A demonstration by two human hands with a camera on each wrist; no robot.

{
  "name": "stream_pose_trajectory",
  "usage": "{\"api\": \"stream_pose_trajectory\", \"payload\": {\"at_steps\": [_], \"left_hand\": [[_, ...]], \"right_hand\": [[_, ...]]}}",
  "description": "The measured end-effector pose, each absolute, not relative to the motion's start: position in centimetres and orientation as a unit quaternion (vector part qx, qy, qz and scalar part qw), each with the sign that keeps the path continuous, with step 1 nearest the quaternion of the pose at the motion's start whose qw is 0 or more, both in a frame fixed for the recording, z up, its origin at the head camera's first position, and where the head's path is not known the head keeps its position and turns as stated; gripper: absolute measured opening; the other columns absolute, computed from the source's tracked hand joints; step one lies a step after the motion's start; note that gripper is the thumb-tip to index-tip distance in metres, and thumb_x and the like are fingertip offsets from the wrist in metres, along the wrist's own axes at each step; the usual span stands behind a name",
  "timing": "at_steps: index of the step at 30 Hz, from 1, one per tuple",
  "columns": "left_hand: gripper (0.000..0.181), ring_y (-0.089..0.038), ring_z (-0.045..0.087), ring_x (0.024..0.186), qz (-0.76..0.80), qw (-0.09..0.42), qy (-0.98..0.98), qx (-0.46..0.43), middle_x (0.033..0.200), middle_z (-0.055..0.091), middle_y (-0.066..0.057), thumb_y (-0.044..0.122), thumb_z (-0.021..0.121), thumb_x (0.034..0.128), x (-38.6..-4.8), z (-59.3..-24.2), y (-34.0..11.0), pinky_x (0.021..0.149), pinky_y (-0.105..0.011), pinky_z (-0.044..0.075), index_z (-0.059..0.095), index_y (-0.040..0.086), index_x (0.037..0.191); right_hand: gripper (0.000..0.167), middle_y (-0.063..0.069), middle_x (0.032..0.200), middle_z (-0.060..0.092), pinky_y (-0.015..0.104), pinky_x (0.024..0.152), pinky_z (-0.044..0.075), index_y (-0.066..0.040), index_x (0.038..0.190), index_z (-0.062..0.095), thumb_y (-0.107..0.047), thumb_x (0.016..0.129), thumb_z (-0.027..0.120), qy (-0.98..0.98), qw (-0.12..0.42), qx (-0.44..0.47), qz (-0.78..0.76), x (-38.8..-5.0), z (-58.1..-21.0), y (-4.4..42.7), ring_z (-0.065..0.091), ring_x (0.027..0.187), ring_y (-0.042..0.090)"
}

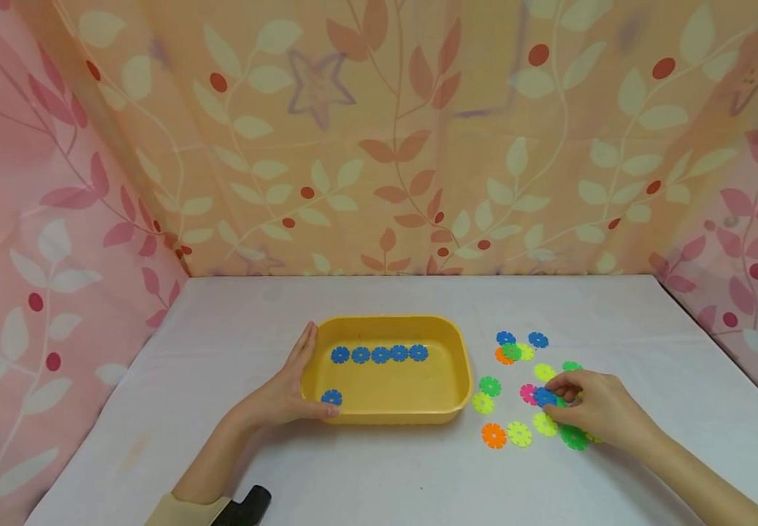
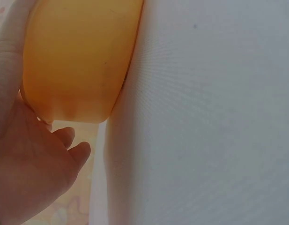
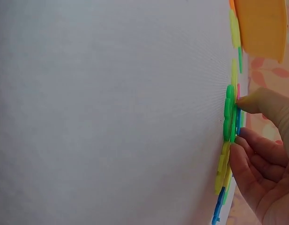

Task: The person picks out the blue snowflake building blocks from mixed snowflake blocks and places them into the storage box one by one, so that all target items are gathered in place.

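A yellow plastic tray (image 1: pixel 392 418) lies on the table, with blue snowflake discs (image 1: pixel 361 355) in a row along its far side. Another blue disc (image 1: pixel 331 397) is in its near left corner. My left hand (image 1: pixel 282 393) holds the tray's left end, thumb at the front corner and fingers along the side wall. To the right of the tray, thumb and index finger of my right hand (image 1: pixel 599 409) pinch a blue snowflake disc (image 1: pixel 543 397) by its edges, just over a pink disc (image 1: pixel 528 394). Green discs (image 3: pixel 227 112) partly hide that blue disc in the right wrist view.
Loose discs surround my right hand: yellow (image 1: pixel 519 434), orange (image 1: pixel 494 435), green (image 1: pixel 490 386) and blue (image 1: pixel 538 340), some overlapping. A white cloth covers the table (image 1: pixel 379 482). Patterned curtains (image 1: pixel 405 146) stand behind it and at both sides.
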State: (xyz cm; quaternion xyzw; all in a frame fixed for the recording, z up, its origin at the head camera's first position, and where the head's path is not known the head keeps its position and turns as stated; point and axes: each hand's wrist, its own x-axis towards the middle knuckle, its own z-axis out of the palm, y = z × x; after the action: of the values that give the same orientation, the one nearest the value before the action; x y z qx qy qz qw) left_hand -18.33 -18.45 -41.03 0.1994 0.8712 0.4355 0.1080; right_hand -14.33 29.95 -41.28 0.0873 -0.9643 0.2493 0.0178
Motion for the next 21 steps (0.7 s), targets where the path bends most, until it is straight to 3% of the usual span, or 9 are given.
{"api": "stream_pose_trajectory", "payload": {"at_steps": [13,21], "left_hand": [[0.132,-0.029,-0.009,0.148,0.437,0.107,0.87,0.199,0.161,-0.018,0.002,0.04,0.086,0.0693,-18.3,-41.0,-18.4,0.113,-0.06,0.009,-0.01,0.014,0.156],[0.132,-0.028,-0.009,0.148,0.438,0.107,0.87,0.2,0.161,-0.018,0.002,0.04,0.086,0.0692,-18.3,-41.0,-18.4,0.113,-0.059,0.01,-0.011,0.014,0.156]], "right_hand": [[0.026,-0.012,0.078,0.063,0.019,0.067,0.053,-0.015,0.096,0.072,-0.027,0.076,0.084,-0.949,0.054,0.109,0.292,-14.5,-41.2,29.1,0.058,0.074,0.003],[0.027,-0.01,0.08,0.067,0.021,0.068,0.052,-0.02,0.1,0.071,-0.035,0.08,0.081,-0.932,0.024,0.076,0.355,-14.4,-40.8,28.0,0.063,0.078,0.006]]}}
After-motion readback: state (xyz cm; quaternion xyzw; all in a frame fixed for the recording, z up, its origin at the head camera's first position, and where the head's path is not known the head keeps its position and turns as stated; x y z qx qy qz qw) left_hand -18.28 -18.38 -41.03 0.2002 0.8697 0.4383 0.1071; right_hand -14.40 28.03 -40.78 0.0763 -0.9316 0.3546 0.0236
